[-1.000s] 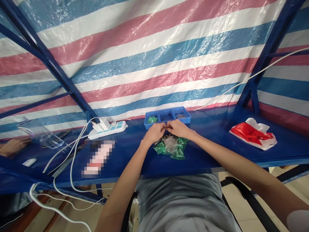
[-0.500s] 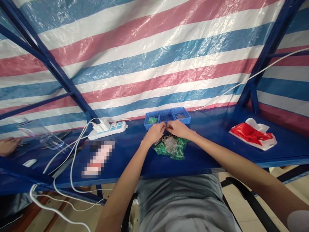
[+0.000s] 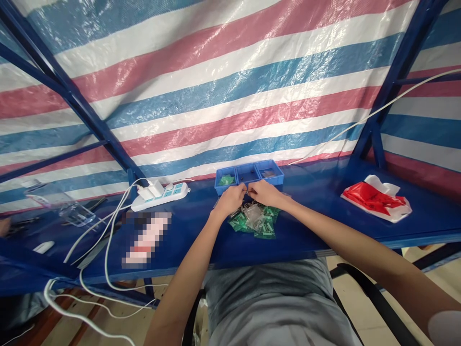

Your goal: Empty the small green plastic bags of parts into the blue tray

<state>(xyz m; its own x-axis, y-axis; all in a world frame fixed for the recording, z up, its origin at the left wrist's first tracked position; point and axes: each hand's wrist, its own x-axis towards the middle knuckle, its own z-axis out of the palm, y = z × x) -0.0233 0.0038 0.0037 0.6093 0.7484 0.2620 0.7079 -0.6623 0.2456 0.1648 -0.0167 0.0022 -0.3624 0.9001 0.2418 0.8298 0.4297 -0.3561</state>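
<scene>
My left hand (image 3: 233, 198) and my right hand (image 3: 264, 193) meet fingertip to fingertip above the blue table. Both are closed in a pinch around something tiny and dark, too small to name. Right below them lies a pile of small green pieces (image 3: 265, 228), which look like circuit boards in clear bags. A clear plastic packet (image 3: 254, 216) rests on top of the pile, with small dark parts beside it. Just beyond my fingers stands a blue three-compartment tray (image 3: 225, 189). Its left compartment has green pieces (image 3: 226, 180), and a few small parts lie in the other two.
A white power strip (image 3: 169, 196) with plugs and cables is to the left. Nearby are a blurred-out item (image 3: 147, 240) and a clear plastic bottle (image 3: 75, 211). A red and white plastic bag (image 3: 376, 198) lies at the right. Another person's hand (image 3: 5, 227) shows at the far left edge.
My hands stay together over the pile, with hardly any movement of the fingers. The other person's hand at the far left has drawn back towards the picture's edge.
</scene>
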